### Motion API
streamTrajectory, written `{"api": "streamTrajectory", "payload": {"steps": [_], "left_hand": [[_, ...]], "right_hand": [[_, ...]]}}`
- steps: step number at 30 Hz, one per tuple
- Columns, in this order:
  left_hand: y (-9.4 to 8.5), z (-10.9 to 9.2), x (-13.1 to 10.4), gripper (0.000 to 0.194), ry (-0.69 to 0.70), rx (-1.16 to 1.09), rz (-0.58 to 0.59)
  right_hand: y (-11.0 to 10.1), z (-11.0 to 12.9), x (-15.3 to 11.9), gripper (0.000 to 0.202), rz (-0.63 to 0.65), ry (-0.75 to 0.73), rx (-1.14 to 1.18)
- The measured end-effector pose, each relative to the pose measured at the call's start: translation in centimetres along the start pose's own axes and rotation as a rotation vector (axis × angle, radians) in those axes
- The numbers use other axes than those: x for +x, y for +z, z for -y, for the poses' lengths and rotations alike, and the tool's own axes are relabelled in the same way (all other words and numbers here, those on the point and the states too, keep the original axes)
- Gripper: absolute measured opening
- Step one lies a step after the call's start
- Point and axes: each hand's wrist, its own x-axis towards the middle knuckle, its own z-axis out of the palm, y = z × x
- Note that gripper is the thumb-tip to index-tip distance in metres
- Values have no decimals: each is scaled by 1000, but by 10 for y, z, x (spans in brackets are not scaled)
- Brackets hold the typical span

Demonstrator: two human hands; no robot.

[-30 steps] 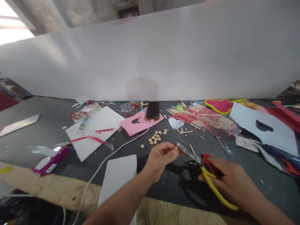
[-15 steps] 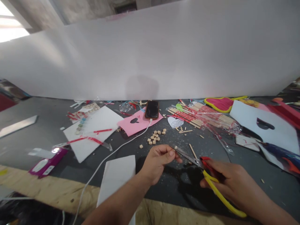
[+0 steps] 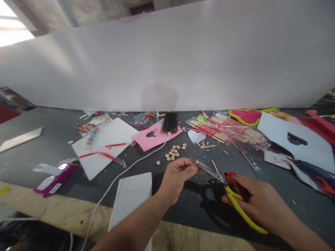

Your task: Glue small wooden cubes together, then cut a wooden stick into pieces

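Note:
My right hand (image 3: 252, 200) grips a pair of scissors (image 3: 232, 204) with one red and one yellow handle; the blades point left. My left hand (image 3: 176, 177) is closed in a pinch right at the blade tips. A small pale bit shows there, but what the fingers hold is mostly hidden. Beyond my left hand lies a cluster of small knobbly wooden pieces (image 3: 173, 152) on the dark tabletop. A short wooden stick (image 3: 215, 166) lies just behind the blades, and crumbs are scattered beneath.
A phone (image 3: 170, 122) on pink paper (image 3: 146, 140) has a white cable (image 3: 136, 162) running left. Bundled wooden sticks (image 3: 206, 129) lie at the back right, a glue gun (image 3: 311, 169) at far right. White boards (image 3: 132, 195) lie at left, before a white panel (image 3: 167, 62).
The scissor handles have come a little closer together, the yellow one moving up and left. My left hand stays by the blade tips, shifted very slightly.

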Motion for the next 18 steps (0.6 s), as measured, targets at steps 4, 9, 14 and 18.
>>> {"api": "streamTrajectory", "payload": {"steps": [4,9,14,18], "left_hand": [[0,-2,-1,17,5,24,31],[0,-2,-2,17,16,114,59],[0,-1,-3,19,21,181,73],[0,-1,-3,21,18,196,67]], "right_hand": [[0,3,0,36,27,12,-14],[-1,6,-1,48,13,2,-39],[2,4,-3,52,0,-24,-75],[4,0,-1,48,-37,-78,-74]]}}
